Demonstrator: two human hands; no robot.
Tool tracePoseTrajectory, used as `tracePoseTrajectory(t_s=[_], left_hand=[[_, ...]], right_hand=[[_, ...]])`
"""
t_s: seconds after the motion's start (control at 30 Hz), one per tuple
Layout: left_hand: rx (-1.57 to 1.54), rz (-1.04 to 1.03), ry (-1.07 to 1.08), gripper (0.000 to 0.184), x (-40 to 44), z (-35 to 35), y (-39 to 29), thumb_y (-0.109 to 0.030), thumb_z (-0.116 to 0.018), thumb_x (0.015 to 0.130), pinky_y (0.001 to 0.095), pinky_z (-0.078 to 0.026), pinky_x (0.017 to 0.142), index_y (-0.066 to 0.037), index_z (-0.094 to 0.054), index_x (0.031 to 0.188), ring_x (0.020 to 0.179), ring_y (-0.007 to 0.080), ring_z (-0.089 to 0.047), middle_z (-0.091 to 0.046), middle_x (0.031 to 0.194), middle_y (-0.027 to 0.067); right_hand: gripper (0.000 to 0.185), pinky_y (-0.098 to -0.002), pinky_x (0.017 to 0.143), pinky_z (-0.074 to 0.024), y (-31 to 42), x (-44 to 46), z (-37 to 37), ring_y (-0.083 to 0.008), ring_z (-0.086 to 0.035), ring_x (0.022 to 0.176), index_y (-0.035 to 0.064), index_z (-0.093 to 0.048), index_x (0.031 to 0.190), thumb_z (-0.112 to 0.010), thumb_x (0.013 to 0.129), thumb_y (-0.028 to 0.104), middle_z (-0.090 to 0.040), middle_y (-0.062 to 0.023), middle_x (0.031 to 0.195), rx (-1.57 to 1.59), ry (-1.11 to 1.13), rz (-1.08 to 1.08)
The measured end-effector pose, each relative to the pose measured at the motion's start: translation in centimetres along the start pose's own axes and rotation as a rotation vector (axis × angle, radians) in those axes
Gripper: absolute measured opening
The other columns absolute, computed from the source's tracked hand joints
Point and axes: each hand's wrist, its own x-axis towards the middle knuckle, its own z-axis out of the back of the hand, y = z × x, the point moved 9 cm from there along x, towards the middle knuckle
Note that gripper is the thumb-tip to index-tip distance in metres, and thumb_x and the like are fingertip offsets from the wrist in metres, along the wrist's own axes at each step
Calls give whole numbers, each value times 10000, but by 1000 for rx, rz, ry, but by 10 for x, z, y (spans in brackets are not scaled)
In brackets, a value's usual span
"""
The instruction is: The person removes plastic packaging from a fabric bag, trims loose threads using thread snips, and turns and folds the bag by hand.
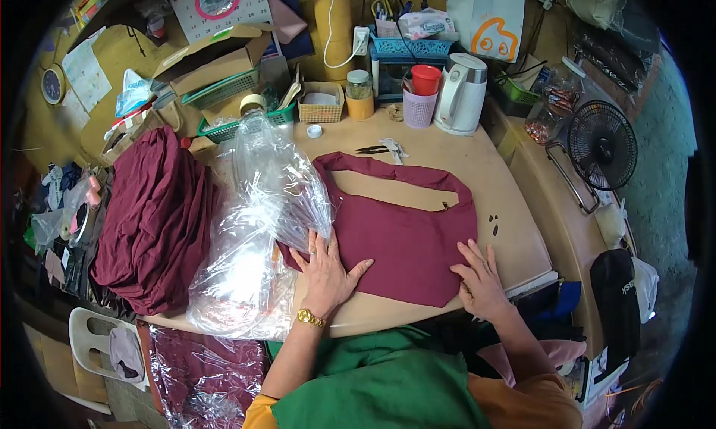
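My green apron is nearest; beyond, the maroon bag lies on the table, seemingly flattened, outside the clear plastic. My left hand and right hand rest apart, unclenched, at its sides.

Single head-worn view; faces forward, down; near above tabletop.

Date numbers on calendar, "ask" on bag
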Motion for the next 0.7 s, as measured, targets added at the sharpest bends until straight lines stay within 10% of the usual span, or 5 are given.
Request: tracePoseTrajectory(t_s=[0.3, 0.5, 0.6, 0.7], left_hand=[[-56, 5, -15, 1136, 11, -6, 6, -792, -572, 751, 733, -83, 1098, 84, -376, 1447, 1466, 378, -223, -368, 1482, 250], [-35, -127, 91, 1171, -2, -2, -24, -788, -592, 733, 713, -77, 1116, 82, -324, 1469, 1464, 385, -223, -353, 1491, 250], [48, -401, 178, 1053, -45, -44, -60, -717, -622, 775, 680, -79, 1137, 46, -368, 1454, 1466, 374, -222, -319, 1510, 263], [-376, -474, 163, 883, -70, 5, -67, -522, -711, 816, 590, -226, 1149, -15, -376, 1457, 1412, 373, -347, -385, 1465, 288]], right_hand=[[415, -642, 1131, -236, -7, -1, 15, -350, -338, 1428, 85, -586, 1113, -648, 712, -1, -436, -150, 1461, 158, -238, -107], [229, -545, 1058, -375, 44, 48, 84, -268, -661, 1009, 75, -657, 779, -554, 638, -74, -674, -55, 836, 63, -595, 167], [131, -442, 970, -440, 101, 122, 92, -247, -623, 907, 77, -652, 819, -616, 704, 25, -621, -69, 863, -18, -314, 407], [188, -429, 934, -443, 81, 179, 0, -292, -584, 1062, 30, -687, 891, -735, 718, 88, -616, -102, 1005, -19, 523, 251]])
